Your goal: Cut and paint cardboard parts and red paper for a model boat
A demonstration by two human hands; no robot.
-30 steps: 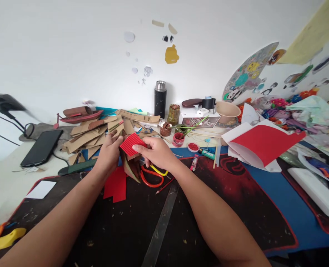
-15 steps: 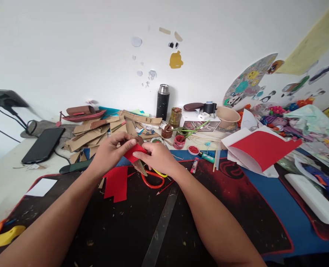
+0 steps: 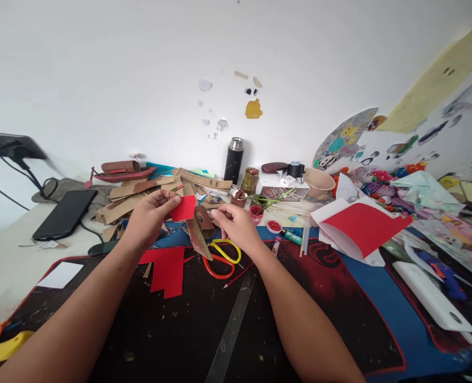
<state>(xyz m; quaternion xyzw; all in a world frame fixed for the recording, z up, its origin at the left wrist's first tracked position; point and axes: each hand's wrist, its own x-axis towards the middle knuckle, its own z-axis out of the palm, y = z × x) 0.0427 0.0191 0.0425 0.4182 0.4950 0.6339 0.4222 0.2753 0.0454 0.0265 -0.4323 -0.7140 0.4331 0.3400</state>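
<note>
My left hand is closed in a pinch on a small red paper piece, its flat face towards me. To the right, my right hand is apart from that paper, fingers curled in; whether anything sits between its fingertips I cannot make out. Between and below the hands lies a brown-green painted cardboard piece. Scissors with orange and yellow handles rest on the dark mat, their blades out of sight. A larger red corrugated sheet with a stepped edge lies below my left hand.
A clear ruler and a red pencil lie on the mat. Cardboard scraps and a red model boat are at back left. Behind stand a black flask and open paint jars. A phone lies left.
My right hand has let go of the red paper and drawn away to the right. My left hand now holds it alone, turned flat side forward. The camera view has tilted up slightly.
</note>
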